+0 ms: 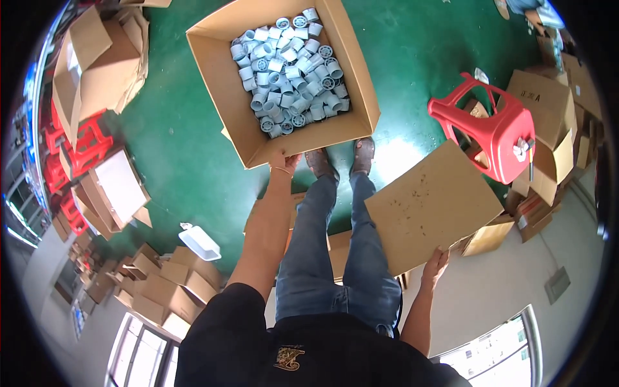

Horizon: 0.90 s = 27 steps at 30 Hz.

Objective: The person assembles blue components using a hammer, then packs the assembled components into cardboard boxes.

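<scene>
An open cardboard box (225,77) stands in front of my feet, holding many light grey-blue plastic cups or caps (290,74), some with spoked ends showing. My left hand (287,162) grips the near wall of this box, its thumb side partly hidden by the edge. Down at my right side, my right hand (437,264) is closed on the lower edge of a flat cardboard sheet (432,206). That sheet is tilted beside my right leg and has dark specks on its face.
A red plastic stool (496,132) stands right, with a roll-like item and a dark-handled tool on its seat. Cardboard boxes (545,109) crowd the right side. At left are an open carton (103,71), red stools (87,145), a white tray (200,242) and stacked boxes (167,290).
</scene>
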Tool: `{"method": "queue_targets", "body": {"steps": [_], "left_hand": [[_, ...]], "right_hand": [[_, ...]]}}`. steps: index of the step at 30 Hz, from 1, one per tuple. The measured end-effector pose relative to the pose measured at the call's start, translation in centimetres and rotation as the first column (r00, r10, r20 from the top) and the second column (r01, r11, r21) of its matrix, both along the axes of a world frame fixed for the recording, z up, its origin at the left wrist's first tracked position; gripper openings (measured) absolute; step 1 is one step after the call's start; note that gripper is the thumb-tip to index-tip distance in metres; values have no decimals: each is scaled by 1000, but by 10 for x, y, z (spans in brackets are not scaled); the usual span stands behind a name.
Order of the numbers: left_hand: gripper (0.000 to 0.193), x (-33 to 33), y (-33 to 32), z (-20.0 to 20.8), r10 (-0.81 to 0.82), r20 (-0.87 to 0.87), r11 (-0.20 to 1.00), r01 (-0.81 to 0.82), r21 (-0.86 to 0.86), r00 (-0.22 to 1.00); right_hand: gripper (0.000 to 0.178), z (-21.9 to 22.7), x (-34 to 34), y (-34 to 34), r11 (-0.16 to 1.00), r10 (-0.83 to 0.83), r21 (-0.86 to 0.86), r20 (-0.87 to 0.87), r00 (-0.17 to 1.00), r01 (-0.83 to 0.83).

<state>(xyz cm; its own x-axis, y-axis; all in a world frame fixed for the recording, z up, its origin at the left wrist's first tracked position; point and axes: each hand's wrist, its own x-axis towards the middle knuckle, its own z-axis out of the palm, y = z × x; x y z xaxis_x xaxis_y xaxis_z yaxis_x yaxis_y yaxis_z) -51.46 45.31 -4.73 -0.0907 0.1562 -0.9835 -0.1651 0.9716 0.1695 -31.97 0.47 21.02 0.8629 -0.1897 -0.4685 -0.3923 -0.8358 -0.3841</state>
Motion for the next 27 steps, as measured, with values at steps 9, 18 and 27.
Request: {"method": "queue_targets", "body": {"steps": [9,18,27], "left_hand": [[25,43,29,-35,62,315,994,-86,62,947],[37,210,102,-32,15,249,974,-71,216,968],[45,403,123,63,-962,-106,160,833,530,252]], "right_hand": [[27,-13,-31,-27,979,-152,151,98,984,136],[29,-6,-33,-3,953,-294,118,118,949,280],[34,-28,-47,0,903,-428,46,156,890,427]]}}
